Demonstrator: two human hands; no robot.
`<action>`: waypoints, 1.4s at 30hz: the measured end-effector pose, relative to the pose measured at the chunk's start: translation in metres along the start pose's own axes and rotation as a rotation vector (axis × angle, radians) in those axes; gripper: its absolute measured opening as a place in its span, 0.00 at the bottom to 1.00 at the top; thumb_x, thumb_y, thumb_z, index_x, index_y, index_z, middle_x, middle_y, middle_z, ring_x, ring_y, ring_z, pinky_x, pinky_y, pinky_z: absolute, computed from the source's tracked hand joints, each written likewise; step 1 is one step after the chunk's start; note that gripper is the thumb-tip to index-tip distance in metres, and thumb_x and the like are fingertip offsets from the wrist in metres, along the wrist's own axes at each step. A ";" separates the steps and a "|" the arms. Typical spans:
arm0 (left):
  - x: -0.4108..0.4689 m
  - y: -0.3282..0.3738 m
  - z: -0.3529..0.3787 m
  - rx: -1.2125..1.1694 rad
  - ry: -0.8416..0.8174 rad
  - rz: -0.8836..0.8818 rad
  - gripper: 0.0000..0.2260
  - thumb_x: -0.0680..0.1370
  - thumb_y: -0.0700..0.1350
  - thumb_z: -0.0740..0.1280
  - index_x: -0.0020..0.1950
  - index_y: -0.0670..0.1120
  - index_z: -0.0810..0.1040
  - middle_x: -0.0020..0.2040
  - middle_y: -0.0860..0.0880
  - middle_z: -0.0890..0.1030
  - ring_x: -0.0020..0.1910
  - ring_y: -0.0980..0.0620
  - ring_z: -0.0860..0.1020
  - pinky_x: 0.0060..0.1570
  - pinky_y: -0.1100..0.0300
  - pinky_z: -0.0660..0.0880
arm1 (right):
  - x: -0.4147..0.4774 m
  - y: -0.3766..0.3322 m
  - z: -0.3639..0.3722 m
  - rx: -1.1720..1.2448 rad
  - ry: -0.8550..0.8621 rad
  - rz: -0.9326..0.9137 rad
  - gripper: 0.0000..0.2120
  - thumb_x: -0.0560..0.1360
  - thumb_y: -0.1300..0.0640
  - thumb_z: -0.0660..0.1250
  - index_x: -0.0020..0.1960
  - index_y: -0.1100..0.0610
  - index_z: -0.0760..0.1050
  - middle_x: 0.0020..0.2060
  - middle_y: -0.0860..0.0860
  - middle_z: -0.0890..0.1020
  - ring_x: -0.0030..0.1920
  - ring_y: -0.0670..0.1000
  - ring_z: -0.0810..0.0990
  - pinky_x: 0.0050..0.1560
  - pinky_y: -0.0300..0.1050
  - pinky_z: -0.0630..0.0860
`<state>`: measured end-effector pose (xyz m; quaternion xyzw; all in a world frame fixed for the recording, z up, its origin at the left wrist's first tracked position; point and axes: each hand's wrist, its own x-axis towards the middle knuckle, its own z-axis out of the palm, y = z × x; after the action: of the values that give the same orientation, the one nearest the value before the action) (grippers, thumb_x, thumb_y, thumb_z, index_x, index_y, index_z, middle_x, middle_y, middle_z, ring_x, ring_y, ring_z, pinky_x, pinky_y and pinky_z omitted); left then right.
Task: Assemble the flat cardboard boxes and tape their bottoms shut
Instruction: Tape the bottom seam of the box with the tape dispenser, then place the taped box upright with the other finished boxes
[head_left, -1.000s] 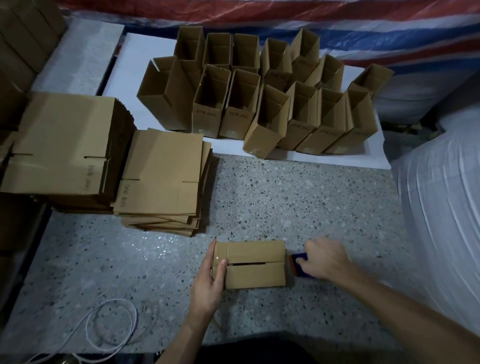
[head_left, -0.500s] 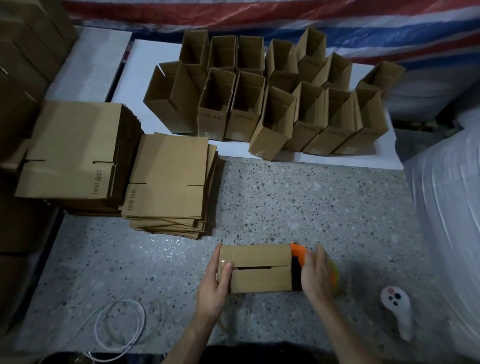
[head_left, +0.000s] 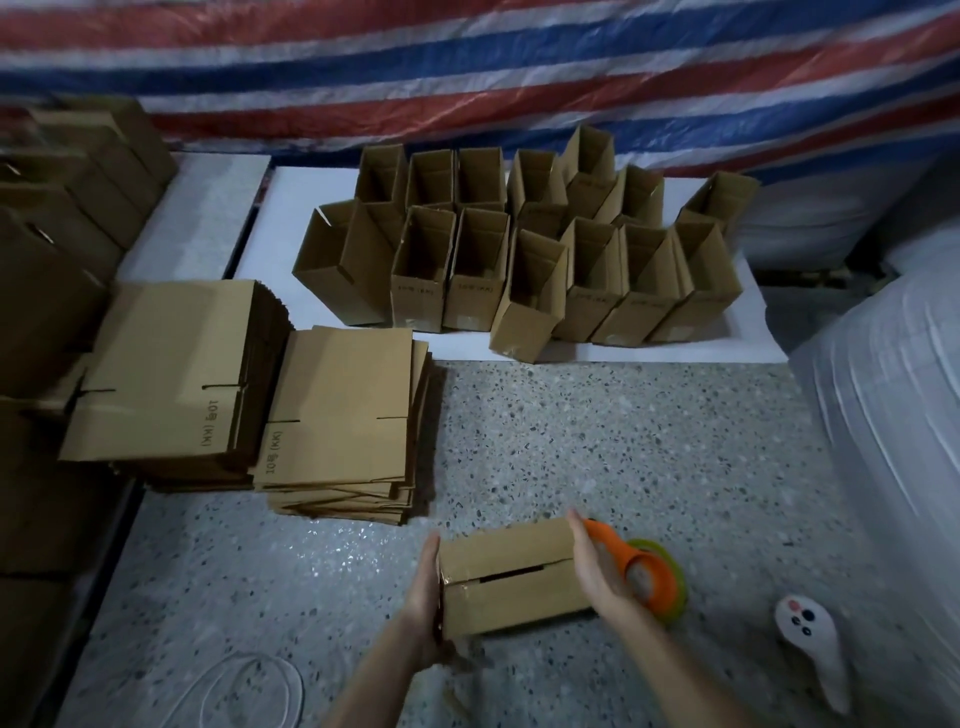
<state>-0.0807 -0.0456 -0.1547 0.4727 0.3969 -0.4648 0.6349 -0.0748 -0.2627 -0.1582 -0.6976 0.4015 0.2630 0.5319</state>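
Squarely between the hands sits the box (head_left: 511, 577), flaps up with a slit between them. The left hand (head_left: 427, 587) and right hand (head_left: 592, 566) press flat, fingers straight, against its opposite ends. A tape dispenser (head_left: 652, 574) lies just outside the right hand; flat stacks (head_left: 337, 415) lie beyond the left.

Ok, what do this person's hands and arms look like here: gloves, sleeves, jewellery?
The left hand and the right hand wear no gloves, and no ring, watch or wristband shows. Both forearms are uncovered down to the picture's bottom edge, so no sleeve is in view.
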 end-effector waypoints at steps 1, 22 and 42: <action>-0.002 0.007 0.002 0.002 0.004 -0.020 0.42 0.69 0.79 0.56 0.59 0.45 0.83 0.51 0.37 0.85 0.52 0.37 0.80 0.43 0.42 0.77 | 0.001 -0.001 -0.005 -0.019 0.010 -0.011 0.35 0.80 0.32 0.51 0.77 0.53 0.65 0.75 0.53 0.68 0.74 0.57 0.65 0.64 0.44 0.60; -0.005 0.093 0.092 0.564 -0.042 1.072 0.69 0.54 0.54 0.86 0.80 0.61 0.40 0.76 0.67 0.55 0.77 0.61 0.56 0.73 0.56 0.59 | 0.044 -0.079 -0.074 0.159 0.171 -0.380 0.24 0.85 0.50 0.56 0.79 0.43 0.58 0.79 0.50 0.62 0.77 0.54 0.61 0.77 0.60 0.58; 0.053 0.146 0.226 0.809 -0.235 0.689 0.11 0.81 0.38 0.65 0.55 0.54 0.78 0.55 0.57 0.80 0.60 0.52 0.78 0.56 0.64 0.76 | 0.093 -0.061 -0.150 0.328 0.643 -0.021 0.20 0.75 0.73 0.57 0.59 0.58 0.78 0.50 0.57 0.82 0.49 0.57 0.81 0.51 0.51 0.79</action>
<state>0.0887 -0.2587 -0.1173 0.7269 -0.0650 -0.3952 0.5578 0.0171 -0.4252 -0.1552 -0.6541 0.5780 -0.0433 0.4859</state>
